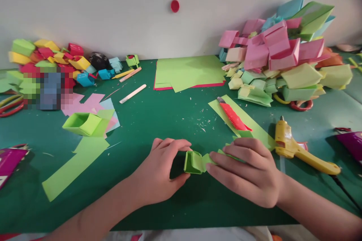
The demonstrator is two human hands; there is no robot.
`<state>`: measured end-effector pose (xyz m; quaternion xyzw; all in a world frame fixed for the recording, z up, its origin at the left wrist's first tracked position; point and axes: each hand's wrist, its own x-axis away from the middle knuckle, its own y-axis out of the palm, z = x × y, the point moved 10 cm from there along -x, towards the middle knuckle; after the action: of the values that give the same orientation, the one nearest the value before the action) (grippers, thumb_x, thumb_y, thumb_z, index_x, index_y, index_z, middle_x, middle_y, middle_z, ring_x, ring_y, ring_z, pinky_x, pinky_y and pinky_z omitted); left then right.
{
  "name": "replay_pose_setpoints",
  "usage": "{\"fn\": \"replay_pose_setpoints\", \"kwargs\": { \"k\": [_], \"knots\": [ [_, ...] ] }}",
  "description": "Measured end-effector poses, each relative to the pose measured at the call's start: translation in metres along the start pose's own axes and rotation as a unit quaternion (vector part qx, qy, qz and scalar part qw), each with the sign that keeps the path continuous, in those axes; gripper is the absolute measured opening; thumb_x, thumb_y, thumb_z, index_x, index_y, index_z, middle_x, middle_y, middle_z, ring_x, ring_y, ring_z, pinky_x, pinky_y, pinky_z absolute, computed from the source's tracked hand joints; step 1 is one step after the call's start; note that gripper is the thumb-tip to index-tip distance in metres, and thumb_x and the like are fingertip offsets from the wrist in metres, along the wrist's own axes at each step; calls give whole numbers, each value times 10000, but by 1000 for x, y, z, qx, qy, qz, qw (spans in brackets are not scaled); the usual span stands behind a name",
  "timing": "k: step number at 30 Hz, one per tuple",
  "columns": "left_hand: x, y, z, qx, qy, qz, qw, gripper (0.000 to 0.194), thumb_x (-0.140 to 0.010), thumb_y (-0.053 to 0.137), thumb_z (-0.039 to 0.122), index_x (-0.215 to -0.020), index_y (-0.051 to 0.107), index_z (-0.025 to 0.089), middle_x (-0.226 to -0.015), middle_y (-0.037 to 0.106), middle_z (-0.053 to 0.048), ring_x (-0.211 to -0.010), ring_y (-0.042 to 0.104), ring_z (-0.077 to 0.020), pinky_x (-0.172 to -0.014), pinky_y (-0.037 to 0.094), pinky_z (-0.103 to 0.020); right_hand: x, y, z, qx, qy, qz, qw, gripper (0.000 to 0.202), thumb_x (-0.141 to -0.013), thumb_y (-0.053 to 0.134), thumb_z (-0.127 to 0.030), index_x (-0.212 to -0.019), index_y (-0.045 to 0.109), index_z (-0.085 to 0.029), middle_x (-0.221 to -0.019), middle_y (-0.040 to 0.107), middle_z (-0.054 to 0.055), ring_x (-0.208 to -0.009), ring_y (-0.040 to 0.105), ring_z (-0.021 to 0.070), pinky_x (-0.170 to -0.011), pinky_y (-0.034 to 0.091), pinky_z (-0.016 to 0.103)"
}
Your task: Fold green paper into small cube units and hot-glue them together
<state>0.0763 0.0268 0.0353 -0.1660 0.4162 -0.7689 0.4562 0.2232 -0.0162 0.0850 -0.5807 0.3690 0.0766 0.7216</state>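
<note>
A small green folded paper box [194,162] sits between my two hands near the front of the table, its opening facing left. My left hand [165,167] curves round its left side, thumb and fingertips at its edges and apart from each other. A folded green strip [208,162] runs right from the box, under the fingers of my right hand [249,169], which are closed over it. More green folded paper shows above those fingers. A larger green paper box [82,123] lies at the left, above a flat green strip [75,167].
Green sheets [189,71] lie by the wall. A red cutter [233,115] rests on green paper, and a yellow glue gun [299,148] with a cable lies right. Colourful folded paper piles stand back left [48,54] and back right [271,51]. Scissors [11,105] lie far left.
</note>
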Motion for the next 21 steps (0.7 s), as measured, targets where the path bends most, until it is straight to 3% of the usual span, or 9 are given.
{"fn": "replay_pose_setpoints", "kwargs": {
  "k": [4,10,21],
  "knots": [
    [2,2,0,-25,0,-3,1000,591,-783,774,194,-1295,495,296,-1155,702,-41,-1035,633,-281,-821,511,-414,-4,4,-12,45,-54,-1,998,214,-952,622,-203,-1012,774,-340,-1048,798,-54,-926,591,186,-825,491,378],
    [4,6,-2,-29,-12,-31,999,495,-835,712,199,-1282,511,268,-1168,675,-30,-1063,585,-257,-885,438,-403,-9,3,-18,32,-76,39,996,187,-917,644,-138,-931,789,-256,-967,764,-21,-895,553,163,-780,462,349],
    [5,8,11,-44,57,-19,997,205,-928,641,239,-1128,615,273,-1229,678,12,-1086,563,-227,-862,319,-396,-16,17,-22,-2,-76,-58,995,207,-987,574,-147,-917,751,-229,-1030,717,-11,-969,516,146,-879,438,346]
  ]
}}
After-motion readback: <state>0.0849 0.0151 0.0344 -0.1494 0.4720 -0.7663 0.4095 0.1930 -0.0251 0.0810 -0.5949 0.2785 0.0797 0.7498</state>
